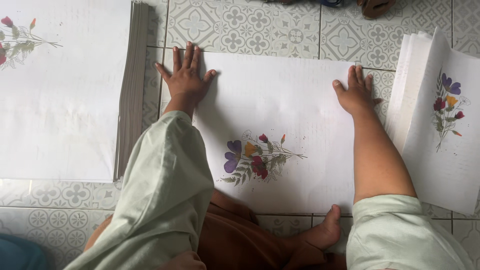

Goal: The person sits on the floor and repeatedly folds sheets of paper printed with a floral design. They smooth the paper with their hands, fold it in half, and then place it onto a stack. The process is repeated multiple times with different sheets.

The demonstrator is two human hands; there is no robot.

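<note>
A white sheet of paper (pixel 280 95) with a printed bunch of flowers (pixel 257 157) lies on the patterned tile floor (pixel 260 25) in front of me. My left hand (pixel 186 75) rests flat with spread fingers on the sheet's far left corner. My right hand (pixel 356 92) presses flat on its far right edge. Neither hand holds anything. Both arms wear pale green sleeves. My bare foot (pixel 322 232) touches the sheet's near edge.
A thick stack of white flower-printed sheets (pixel 65 100) lies at the left. A smaller stack of the same sheets (pixel 445 125) lies tilted at the right. Dark objects (pixel 375 6) sit at the top edge. My brown-clad leg (pixel 235 240) is folded below.
</note>
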